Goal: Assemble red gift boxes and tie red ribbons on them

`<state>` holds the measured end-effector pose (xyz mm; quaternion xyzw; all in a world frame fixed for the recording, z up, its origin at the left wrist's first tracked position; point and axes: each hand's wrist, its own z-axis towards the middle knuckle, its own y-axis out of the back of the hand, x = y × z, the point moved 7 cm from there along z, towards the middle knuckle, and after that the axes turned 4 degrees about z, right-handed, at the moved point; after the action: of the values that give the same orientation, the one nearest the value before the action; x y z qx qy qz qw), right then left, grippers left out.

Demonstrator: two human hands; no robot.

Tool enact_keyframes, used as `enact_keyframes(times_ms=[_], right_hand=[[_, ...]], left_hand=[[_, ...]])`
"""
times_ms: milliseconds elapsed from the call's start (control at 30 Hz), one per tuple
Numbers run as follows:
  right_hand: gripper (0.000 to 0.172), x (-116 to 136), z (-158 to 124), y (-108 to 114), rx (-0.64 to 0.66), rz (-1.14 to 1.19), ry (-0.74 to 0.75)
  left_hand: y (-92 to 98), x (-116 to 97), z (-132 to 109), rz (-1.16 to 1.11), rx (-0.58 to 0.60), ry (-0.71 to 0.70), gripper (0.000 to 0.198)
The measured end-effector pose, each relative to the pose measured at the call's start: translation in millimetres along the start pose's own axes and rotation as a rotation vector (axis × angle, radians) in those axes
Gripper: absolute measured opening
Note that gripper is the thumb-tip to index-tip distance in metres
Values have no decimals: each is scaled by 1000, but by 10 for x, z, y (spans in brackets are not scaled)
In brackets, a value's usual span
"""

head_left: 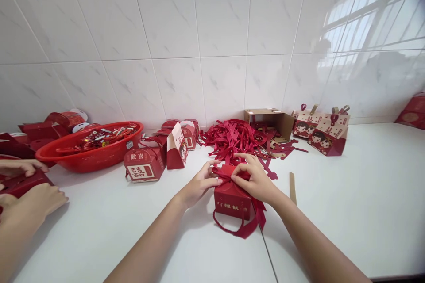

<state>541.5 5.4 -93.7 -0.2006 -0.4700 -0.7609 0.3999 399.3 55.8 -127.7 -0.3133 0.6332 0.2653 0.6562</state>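
Observation:
A small red gift box [231, 200] with gold lettering stands on the white table [348, 194] right in front of me. A red ribbon [247, 226] lies across its top and trails down its front and right side. My left hand [200, 184] pinches the ribbon at the top left of the box. My right hand [253, 177] is closed on the ribbon over the box top, its index finger stretched out.
A pile of red ribbons [232, 137] and an open cardboard box [270, 120] lie behind. Finished red boxes [156, 154] stand left of centre, printed boxes [322, 132] at right. A red basin [89, 146] sits far left. Another person's hands [26, 194] hold a red box at the left edge.

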Motion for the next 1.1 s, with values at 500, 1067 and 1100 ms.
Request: enact_keyframes(times_ms=[500, 1067, 1100], right_hand=[[116, -460, -131, 139, 398, 374, -200], [95, -916, -301, 1241, -1022, -8, -395], [96, -999, -318, 1233, -1036, -31, -451]], left_hand=[[234, 166, 70, -43, -346, -75, 35], [434, 346, 178, 425, -502, -28, 45], [428, 345, 177, 438, -499, -24, 46]])
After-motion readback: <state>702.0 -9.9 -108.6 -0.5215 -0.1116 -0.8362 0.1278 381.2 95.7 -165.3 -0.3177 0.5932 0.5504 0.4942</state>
